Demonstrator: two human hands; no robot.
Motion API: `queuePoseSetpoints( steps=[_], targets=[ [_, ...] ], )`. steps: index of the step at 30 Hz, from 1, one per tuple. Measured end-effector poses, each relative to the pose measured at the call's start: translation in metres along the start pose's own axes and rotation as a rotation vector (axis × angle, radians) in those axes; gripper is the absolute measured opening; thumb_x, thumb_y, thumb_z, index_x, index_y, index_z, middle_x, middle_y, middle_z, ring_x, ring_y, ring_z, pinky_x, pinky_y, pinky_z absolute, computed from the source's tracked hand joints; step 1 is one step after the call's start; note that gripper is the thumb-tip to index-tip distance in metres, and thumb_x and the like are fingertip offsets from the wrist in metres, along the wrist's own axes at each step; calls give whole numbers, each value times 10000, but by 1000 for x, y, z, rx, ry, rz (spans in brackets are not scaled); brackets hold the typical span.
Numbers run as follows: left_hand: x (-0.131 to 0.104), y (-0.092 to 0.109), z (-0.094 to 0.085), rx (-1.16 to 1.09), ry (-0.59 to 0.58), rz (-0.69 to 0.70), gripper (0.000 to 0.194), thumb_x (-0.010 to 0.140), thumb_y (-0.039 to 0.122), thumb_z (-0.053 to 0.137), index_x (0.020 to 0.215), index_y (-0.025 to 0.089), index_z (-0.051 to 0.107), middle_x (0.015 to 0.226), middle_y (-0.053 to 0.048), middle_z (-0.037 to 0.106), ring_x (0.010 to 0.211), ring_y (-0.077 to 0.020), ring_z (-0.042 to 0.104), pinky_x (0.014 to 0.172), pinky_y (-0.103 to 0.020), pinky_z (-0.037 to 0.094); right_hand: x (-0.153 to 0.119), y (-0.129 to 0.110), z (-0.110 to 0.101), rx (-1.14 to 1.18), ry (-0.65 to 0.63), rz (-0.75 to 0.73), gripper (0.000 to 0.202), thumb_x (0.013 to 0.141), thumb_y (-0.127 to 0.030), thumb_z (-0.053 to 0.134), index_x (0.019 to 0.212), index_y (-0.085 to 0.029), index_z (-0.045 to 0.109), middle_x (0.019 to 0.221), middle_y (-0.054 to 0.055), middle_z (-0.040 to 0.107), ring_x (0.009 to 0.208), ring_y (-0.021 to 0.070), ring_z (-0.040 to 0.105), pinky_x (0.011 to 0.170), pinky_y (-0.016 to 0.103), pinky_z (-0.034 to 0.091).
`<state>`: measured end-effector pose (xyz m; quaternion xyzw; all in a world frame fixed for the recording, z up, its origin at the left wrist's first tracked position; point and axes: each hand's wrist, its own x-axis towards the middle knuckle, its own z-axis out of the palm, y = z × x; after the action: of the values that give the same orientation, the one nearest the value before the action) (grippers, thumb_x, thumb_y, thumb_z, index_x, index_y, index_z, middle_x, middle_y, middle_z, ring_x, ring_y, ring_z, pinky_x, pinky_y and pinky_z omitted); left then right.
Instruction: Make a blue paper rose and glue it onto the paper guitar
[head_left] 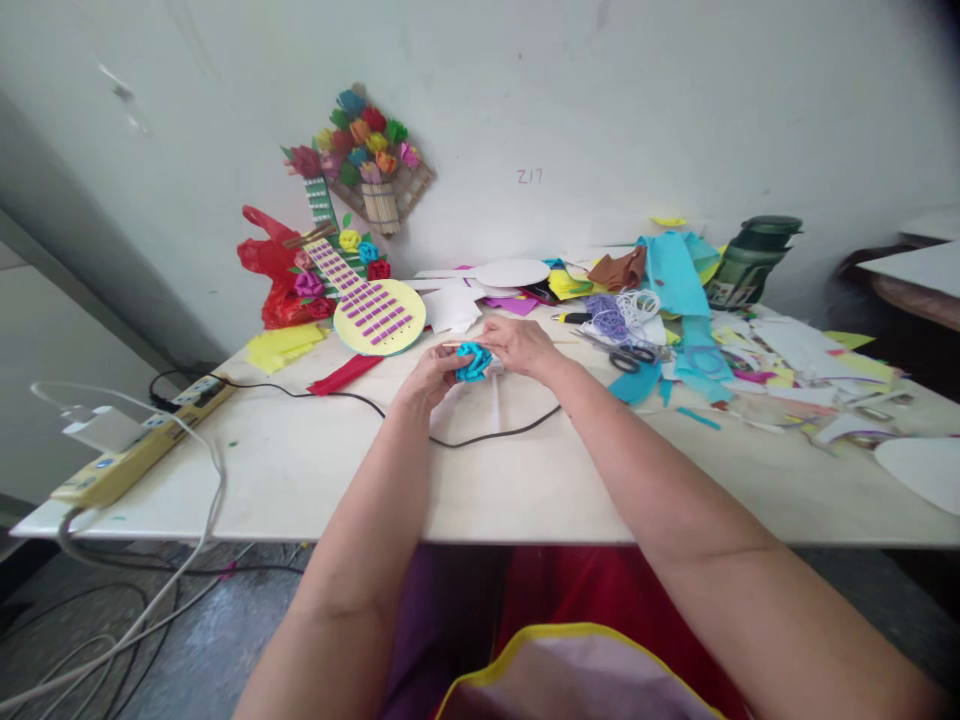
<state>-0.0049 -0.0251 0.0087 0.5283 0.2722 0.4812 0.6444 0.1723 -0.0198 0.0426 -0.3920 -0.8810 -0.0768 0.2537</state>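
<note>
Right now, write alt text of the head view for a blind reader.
A person's left hand holds a crinkled turquoise rosette, the right hand at its edge, above a white table. Beyond is a pale-yellow guitar-shaped craft; black-handled scissors lie near colourful scraps.

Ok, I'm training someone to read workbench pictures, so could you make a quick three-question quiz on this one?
1. What colour is the crumpled piece in the left hand? A) red B) blue C) yellow
2. True or false: the scissors lie on the table, to the right of the right hand.
3. Fill in: the yellow power strip lies at the table's ____ side, as the person sees it.

Key: 1. B; 2. True; 3. left
</note>
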Motion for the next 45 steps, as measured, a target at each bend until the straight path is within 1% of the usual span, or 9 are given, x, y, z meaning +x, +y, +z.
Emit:
queuePoseSetpoints(
  steps=[3,9,16,23,30,35,39,42,45],
  targets=[
    [0,0,1,-9,-1,8,298,566,188,747,837,111,651,703,-38,637,601,-121,578,613,-267,492,0,-2,-2,-35,4,-15,285,855,-261,441,1019,-278,673,973,39,615,791,168,544,574,267,294],
    [-1,3,4,-39,59,-4,248,561,169,743,781,109,644,676,-28,627,573,-108,563,590,-248,477,0,-8,-5,-75,12,-40,333,851,-187,420,1063,-301,650,997,43,603,803,171,533,574,272,292],
    [-2,5,6,-37,70,31,272,553,156,744,802,123,638,681,-23,639,599,-126,591,606,-263,494,1,-3,-1,-4,61,-16,309,871,-250,422,1084,-286,644,992,34,615,822,160,542,612,252,319],
    [1,2,0,-43,119,121,445,537,154,762,946,170,588,781,-12,661,672,-147,640,647,-275,504,3,4,6,134,159,-2,271,854,-260,464,1022,-232,674,991,46,621,849,162,552,669,247,362],
    [-1,2,0,50,85,140,402,552,180,761,911,178,580,732,-4,663,647,-143,628,594,-261,487,2,10,6,213,150,-5,232,830,-263,521,966,-213,702,871,50,639,788,148,557,667,238,368],
    [-3,4,2,115,83,130,440,555,216,761,945,185,560,749,-9,662,662,-147,621,597,-272,482,3,13,8,251,140,-1,238,833,-278,521,971,-210,703,844,54,639,765,141,550,660,236,361],
    [-5,6,3,158,46,133,468,558,220,756,979,177,556,766,-22,663,676,-155,622,603,-275,480,4,17,8,326,118,-6,245,830,-301,529,964,-196,705,802,53,639,734,135,546,646,231,358],
    [-4,8,2,140,21,128,451,565,200,735,987,164,578,769,-22,659,681,-149,622,610,-264,478,4,20,8,375,106,-12,245,829,-303,532,955,-186,707,784,53,643,727,134,552,643,226,363],
    [-1,8,0,83,40,109,364,594,213,689,944,147,616,764,-20,652,667,-143,616,598,-260,484,5,22,9,412,113,-29,231,819,-294,546,925,-177,715,775,52,648,715,133,558,643,225,371]
  ],
)
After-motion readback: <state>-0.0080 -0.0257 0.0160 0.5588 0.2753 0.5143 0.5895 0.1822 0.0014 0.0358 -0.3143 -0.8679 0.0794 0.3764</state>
